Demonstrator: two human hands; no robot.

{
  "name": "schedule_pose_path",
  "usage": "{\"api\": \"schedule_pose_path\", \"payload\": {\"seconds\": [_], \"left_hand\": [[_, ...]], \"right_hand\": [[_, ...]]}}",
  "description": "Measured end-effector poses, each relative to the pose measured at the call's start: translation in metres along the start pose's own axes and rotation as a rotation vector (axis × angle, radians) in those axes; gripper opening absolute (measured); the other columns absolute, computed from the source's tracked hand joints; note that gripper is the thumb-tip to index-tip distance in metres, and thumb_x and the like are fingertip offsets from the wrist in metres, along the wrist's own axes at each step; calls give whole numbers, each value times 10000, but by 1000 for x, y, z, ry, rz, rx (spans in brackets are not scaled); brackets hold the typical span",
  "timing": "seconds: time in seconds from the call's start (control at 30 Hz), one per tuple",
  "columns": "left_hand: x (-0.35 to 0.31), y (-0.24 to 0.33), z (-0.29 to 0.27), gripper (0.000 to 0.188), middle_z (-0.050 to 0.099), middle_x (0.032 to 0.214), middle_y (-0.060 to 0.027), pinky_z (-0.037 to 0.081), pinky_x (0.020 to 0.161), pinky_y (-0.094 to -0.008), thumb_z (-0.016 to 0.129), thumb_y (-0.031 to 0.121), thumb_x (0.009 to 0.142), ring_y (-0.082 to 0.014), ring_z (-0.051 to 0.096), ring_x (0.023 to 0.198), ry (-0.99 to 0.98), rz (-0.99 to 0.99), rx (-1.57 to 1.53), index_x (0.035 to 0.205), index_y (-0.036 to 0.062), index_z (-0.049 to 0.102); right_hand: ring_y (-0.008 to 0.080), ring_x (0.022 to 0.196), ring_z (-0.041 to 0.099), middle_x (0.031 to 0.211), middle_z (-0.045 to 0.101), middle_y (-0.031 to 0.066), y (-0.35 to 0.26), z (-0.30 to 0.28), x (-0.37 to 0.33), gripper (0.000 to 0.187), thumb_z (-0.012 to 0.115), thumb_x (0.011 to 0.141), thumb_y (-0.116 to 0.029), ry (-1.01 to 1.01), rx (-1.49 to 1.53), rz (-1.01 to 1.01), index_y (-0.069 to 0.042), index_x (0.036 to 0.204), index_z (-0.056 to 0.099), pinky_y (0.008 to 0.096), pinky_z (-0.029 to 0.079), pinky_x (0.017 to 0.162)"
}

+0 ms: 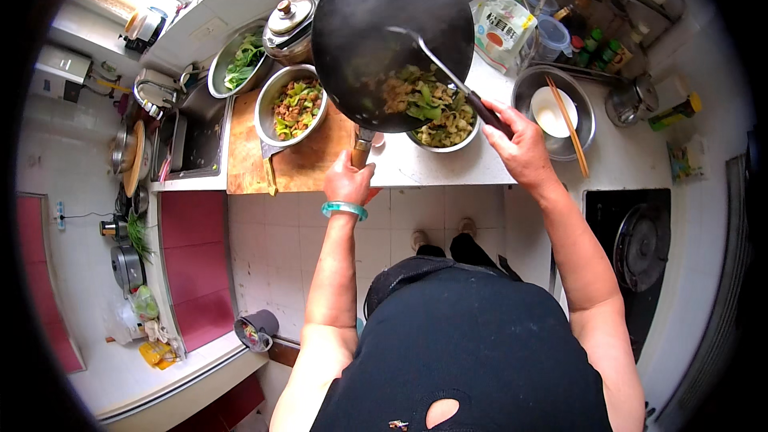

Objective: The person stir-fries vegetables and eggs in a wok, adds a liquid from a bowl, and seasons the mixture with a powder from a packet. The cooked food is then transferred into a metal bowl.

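Note:
My left hand [350, 182], with a green bangle at the wrist, is closed around the handle of a black wok [384, 0]. The wok is steeply tilted toward me, steam hazing its inside. Cooked greens with pale pieces [420, 92] lie at its lower edge and in the metal bowl [442, 149] beneath. My right hand [520, 144] grips the black handle of a long steel cooking utensil [442, 66]. Its head reaches into the wok above the food; whether spatula or ladle, I cannot tell.
On the wooden board [308, 168] sit a bowl of meat and greens [298, 106] and a knife [270, 166]. Leafy greens [244, 62] and a lidded pot [290, 18] stand behind. Rightward are a steel basin [588, 100] with a white bowl and chopsticks [572, 132], and a hob [640, 248].

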State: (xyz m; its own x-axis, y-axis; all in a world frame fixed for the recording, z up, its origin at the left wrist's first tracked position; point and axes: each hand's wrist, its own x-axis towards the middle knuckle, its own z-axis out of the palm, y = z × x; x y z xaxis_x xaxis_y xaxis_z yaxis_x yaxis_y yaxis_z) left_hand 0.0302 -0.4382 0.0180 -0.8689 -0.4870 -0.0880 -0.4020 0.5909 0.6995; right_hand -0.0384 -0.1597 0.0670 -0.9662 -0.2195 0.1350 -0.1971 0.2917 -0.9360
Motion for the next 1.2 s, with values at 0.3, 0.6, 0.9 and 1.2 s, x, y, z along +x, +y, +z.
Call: {"api": "schedule_pose_path", "payload": {"seconds": [0.3, 0.6, 0.9, 1.2], "left_hand": [[8, -12, 5, 258, 661, 759, -55, 484, 667, -289, 706, 145, 674, -125, 605, 692, -35, -20, -89, 886, 26, 618], [7, -17, 3, 262, 606, 658, -104, 480, 635, -392, 709, 212, 675, -290, 613, 650, 20, 29, -13, 855, 66, 588], [5, -10, 4, 244, 628, 678, -91, 480, 622, -330, 713, 188, 683, -202, 615, 630, 45, 78, 115, 840, 42, 598], [9, -9, 5, 250, 618, 661, -111, 475, 605, -347, 726, 185, 679, -253, 605, 608, 108, 124, 68, 843, 50, 595]], "right_hand": [[256, 782, 589, 836, 561, 84, -19, -39, -9, 442, 632, 776, -70, -272, -547, -203, -192, 1200, 598, 358, 492, 717], [260, 761, 571, 794, 530, 84, -40, -79, -7, 417, 633, 753, -45, -204, -675, -172, -199, 1140, 637, 372, 473, 694], [272, 754, 578, 809, 537, 106, -12, -64, -29, 411, 609, 780, -48, -171, -572, -46, -167, 1173, 618, 364, 466, 701], [269, 751, 585, 835, 557, 109, -6, -66, -72, 414, 633, 781, -50, -93, -508, 34, -143, 1183, 603, 346, 470, 691]]}}
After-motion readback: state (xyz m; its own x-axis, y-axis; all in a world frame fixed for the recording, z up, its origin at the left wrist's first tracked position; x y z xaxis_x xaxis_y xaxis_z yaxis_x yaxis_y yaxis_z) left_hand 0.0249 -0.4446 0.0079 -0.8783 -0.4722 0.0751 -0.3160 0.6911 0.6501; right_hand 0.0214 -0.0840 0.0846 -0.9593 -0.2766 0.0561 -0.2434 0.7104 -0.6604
